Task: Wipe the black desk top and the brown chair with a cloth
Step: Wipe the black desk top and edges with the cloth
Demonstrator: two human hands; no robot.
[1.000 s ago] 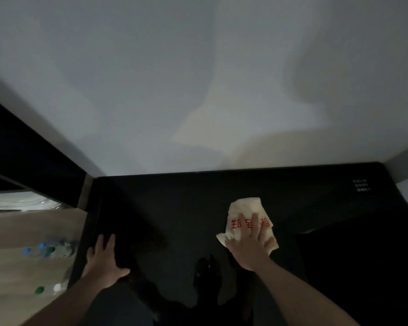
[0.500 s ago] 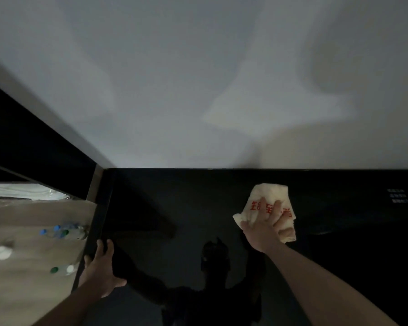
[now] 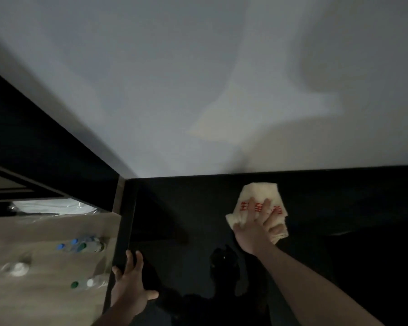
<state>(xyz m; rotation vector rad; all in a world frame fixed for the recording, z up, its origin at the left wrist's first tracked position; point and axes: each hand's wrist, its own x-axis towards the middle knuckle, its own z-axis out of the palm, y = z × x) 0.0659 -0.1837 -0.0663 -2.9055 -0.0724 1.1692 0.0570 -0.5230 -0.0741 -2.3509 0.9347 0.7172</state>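
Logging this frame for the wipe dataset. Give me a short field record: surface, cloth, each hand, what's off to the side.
surface: black desk top, glossy, set against a pale wall
cloth: cream, red print, crumpled, flat on the desk near its back edge
right hand: fingers spread, presses the cloth onto the desk
left hand: rests on the desk's left edge, holds nothing
side: lower wooden surface to the left with capped bottles
chair: not in view

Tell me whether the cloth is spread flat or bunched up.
Bunched up. The cloth lies crumpled in folds on the black desk top, pressed under the right hand.
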